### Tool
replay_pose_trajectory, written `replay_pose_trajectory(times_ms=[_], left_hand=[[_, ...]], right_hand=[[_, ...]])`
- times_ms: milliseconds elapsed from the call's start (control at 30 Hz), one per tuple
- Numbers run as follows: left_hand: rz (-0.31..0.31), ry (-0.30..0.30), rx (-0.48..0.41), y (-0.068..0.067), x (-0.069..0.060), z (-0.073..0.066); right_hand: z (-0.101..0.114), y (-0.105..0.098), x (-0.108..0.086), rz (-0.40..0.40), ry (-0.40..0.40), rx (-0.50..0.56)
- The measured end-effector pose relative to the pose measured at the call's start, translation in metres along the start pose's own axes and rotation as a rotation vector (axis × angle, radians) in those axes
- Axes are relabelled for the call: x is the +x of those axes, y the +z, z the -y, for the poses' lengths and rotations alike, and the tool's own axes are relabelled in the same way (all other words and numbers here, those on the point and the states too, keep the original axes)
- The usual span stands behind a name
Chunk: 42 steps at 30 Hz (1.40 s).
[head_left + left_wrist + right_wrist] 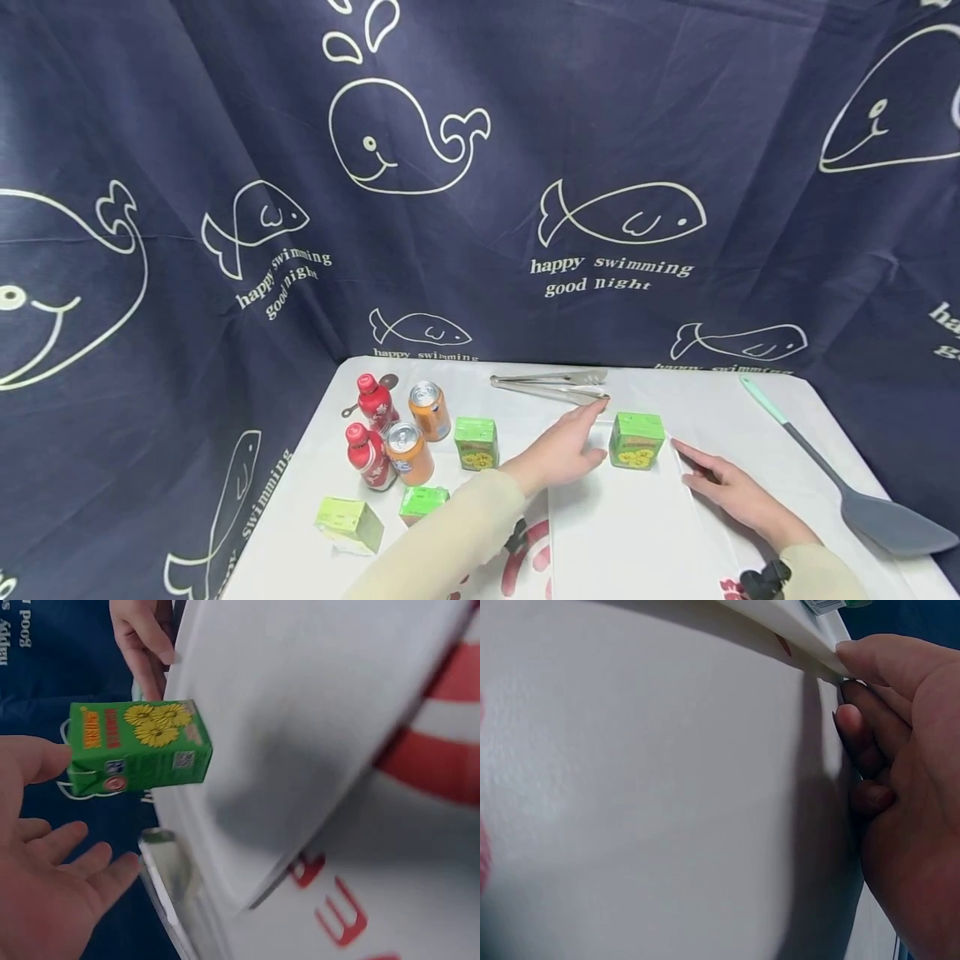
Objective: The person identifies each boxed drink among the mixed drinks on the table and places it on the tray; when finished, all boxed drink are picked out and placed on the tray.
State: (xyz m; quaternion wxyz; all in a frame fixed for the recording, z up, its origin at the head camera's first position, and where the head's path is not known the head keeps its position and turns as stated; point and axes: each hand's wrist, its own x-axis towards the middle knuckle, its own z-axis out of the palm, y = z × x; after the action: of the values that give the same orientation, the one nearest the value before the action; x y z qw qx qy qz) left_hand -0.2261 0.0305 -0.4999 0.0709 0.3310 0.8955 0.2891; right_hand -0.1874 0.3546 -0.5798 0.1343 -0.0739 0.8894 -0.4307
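Note:
A green drink carton with yellow flowers stands upright at the far end of a flat white board. Just left of it is my left hand, thumb and fingers spread apart. In the left wrist view, a gap shows between these fingers and the carton; nothing is held. My right hand is at the board's right edge. Seen from the right wrist, its thumb lies against the board's edge with a finger below, pinching it. The other fingers are loosely curled.
On the left stand two red bottles, two orange cans, more green cartons and a yellow-green carton. Metal tongs lie at the back. A grey spatula lies along the right side of the white table.

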Motion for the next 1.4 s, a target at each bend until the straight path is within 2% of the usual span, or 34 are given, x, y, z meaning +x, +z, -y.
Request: replay_pose_trajectory(times_ms=[100, 267, 400, 467, 533, 800, 1133, 1267, 1400], left_hand=[[-0.015, 0.060, 0.125, -0.010, -0.010, 0.002], [-0.022, 0.114, 0.301, -0.026, -0.032, 0.007], [-0.016, 0.169, 0.418, -0.036, -0.051, 0.013], [-0.014, 0.199, 0.450, -0.039, -0.062, 0.017], [-0.009, 0.210, 0.452, -0.041, -0.074, 0.022], [-0.025, 0.181, 0.416, -0.050, -0.114, 0.041], [-0.081, 0.151, 0.324, -0.065, -0.152, 0.057], [-0.117, 0.155, 0.311, -0.071, -0.165, 0.064], [-0.125, 0.145, 0.288, -0.077, -0.177, 0.068]], right_hand=[[0.000, -0.002, -0.001, -0.003, -0.012, -0.011], [0.003, -0.002, 0.001, 0.005, -0.002, -0.009], [0.003, -0.002, 0.001, 0.000, 0.000, -0.013], [0.002, -0.002, 0.001, 0.002, 0.000, -0.011], [0.002, -0.002, 0.001, 0.004, -0.003, -0.010], [-0.001, -0.001, 0.001, -0.006, -0.018, -0.032], [-0.001, -0.001, 0.001, 0.005, 0.000, -0.012], [0.000, -0.001, 0.000, 0.015, 0.019, 0.007], [-0.002, -0.001, 0.002, 0.022, 0.018, 0.024]])
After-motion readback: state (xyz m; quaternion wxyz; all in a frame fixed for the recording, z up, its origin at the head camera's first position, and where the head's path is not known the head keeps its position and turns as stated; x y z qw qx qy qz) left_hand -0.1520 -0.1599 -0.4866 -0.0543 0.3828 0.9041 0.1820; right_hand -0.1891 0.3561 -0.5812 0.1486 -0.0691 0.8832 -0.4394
